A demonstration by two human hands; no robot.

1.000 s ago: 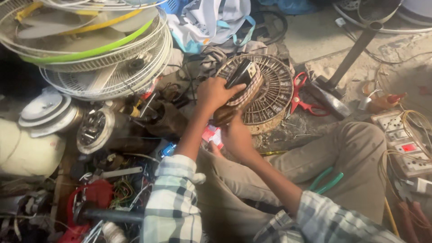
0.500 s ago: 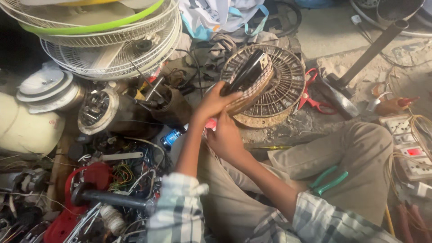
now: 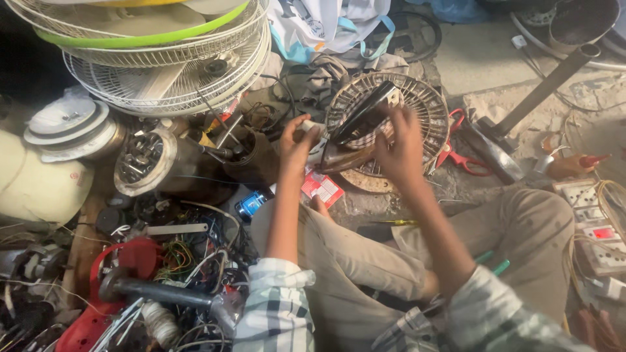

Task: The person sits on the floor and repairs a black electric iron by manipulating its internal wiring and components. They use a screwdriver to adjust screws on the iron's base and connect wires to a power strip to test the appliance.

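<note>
We sit on the floor with a dark, curved fan blade [image 3: 362, 116] held up between our hands, just over a round wire fan guard [image 3: 417, 104] that lies flat ahead of our knees. Our left hand [image 3: 298, 145] grips the near end of the blade, fingers curled around a pale hub there. Our right hand [image 3: 402, 145] is raised against the blade's far side with its fingers spread; whether it actually clasps the blade or only steadies it we cannot tell, since its back hides the contact.

The blade looks long and awkward for this grip. We judge that if the right hand slackens, the blade could pivot on the left hand and drop onto the guard's wires, or swing into the red-handled scissors [image 3: 460, 153] just beside the guard. Loose wires near the left hand could also catch the hub.

Open room is scarce. To the left, stacked white fan grilles [image 3: 169, 72] and a motor housing [image 3: 147, 160] crowd close; below them lies a tangle of wires and a red part [image 3: 124, 261]. To the right stand a metal pole [image 3: 544, 88] and a row of switch boards [image 3: 590, 228]. Bare concrete floor [image 3: 476, 58] beyond the guard is the only free patch, and our knees close off the near side.
</note>
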